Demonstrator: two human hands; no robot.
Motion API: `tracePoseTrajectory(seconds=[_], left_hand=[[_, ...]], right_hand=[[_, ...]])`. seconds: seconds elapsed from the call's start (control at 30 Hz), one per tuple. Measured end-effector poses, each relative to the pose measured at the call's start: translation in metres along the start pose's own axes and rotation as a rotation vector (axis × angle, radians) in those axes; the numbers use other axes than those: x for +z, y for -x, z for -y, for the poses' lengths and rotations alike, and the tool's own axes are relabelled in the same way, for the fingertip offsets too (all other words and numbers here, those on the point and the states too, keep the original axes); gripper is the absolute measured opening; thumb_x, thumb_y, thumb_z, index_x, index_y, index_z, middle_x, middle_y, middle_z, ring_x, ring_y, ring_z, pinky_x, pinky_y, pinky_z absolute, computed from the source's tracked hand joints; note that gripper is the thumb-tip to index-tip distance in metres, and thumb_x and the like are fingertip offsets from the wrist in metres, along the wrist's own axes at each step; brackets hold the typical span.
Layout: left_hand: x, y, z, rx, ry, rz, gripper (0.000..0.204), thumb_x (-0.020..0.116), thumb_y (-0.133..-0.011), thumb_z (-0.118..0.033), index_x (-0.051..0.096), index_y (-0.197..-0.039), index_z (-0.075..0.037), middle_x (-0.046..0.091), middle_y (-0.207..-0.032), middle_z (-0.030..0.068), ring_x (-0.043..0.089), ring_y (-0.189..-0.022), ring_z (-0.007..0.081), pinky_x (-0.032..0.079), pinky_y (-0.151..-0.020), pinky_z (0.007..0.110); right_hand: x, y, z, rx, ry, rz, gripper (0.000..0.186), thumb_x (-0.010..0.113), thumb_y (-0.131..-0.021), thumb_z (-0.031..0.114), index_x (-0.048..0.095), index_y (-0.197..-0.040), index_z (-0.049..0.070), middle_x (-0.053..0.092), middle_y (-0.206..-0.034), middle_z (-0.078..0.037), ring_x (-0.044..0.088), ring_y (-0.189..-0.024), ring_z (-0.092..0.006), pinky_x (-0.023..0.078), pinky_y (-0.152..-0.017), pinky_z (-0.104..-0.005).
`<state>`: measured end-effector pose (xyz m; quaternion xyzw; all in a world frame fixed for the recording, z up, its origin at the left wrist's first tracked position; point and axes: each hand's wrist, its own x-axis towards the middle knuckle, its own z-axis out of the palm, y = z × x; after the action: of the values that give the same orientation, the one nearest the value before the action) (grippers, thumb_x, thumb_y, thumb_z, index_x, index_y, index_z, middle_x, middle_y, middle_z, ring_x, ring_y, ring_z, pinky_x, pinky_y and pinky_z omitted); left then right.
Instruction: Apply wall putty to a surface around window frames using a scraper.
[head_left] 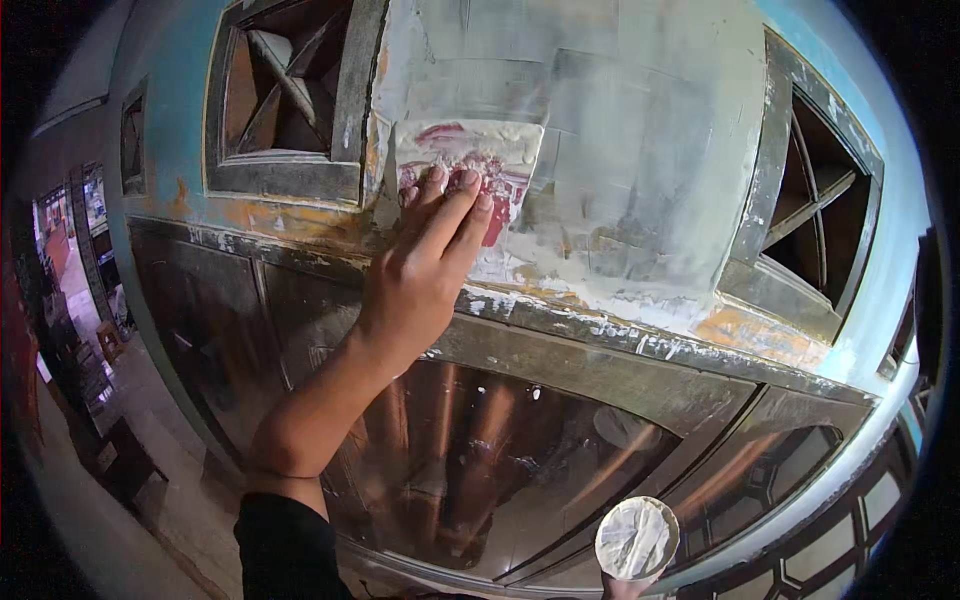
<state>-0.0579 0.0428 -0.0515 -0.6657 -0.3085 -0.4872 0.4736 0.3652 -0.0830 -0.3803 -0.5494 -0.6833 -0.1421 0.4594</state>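
Observation:
My left hand [425,255] reaches up to the wall, its fingers pressed on a red putty spreader [497,222]. Pale putty coats the spreader's wide upper edge, which lies against the grey, smeared wall panel [640,170]. How the thumb grips is hidden. Low on the right, my right hand [622,588] holds a round tub [601,552] from below, with only a little of the hand showing. Inside the tub is creamy white putty [640,538] with streaks across its top.
Wooden vent frames with crossed slats flank the panel, the left one [290,175] and the right one [750,270]. Below runs a dark wooden ledge [600,328] splashed white, above glazed dark panels [480,450]. A stool [108,340] stands far left on the floor.

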Motion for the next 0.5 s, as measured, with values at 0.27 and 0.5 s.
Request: tracePoseTrajectory(seconds=[0.27, 0.5], left_hand=[[0.001, 0.037, -0.015, -0.007, 0.030, 0.108, 0.037, 0.057, -0.093, -0.001, 0.063, -0.129, 0.008, 0.058, -0.139, 0.0237, 0.054, -0.132, 0.0479, 0.043, -0.112, 0.058], [-0.010, 0.061, -0.025, -0.033, 0.050, 0.175, 0.037, 0.058, -0.093, -0.001, 0.065, -0.128, 0.008, 0.058, -0.141, 0.0230, 0.055, -0.132, 0.0472, 0.043, -0.112, 0.057]], right_hand=[[0.027, 0.016, -0.020, 0.089, -0.093, 0.069, 0.062, 0.059, -0.100, 0.020, 0.038, -0.156, 0.004, 0.045, -0.156, -0.017, 0.042, -0.146, -0.0313, 0.033, -0.122, -0.0416], [0.025, 0.007, -0.014, 0.240, -0.440, -0.036, 0.062, 0.057, -0.101, 0.029, 0.039, -0.155, 0.006, 0.047, -0.156, -0.016, 0.042, -0.145, -0.0331, 0.033, -0.121, -0.0508]])
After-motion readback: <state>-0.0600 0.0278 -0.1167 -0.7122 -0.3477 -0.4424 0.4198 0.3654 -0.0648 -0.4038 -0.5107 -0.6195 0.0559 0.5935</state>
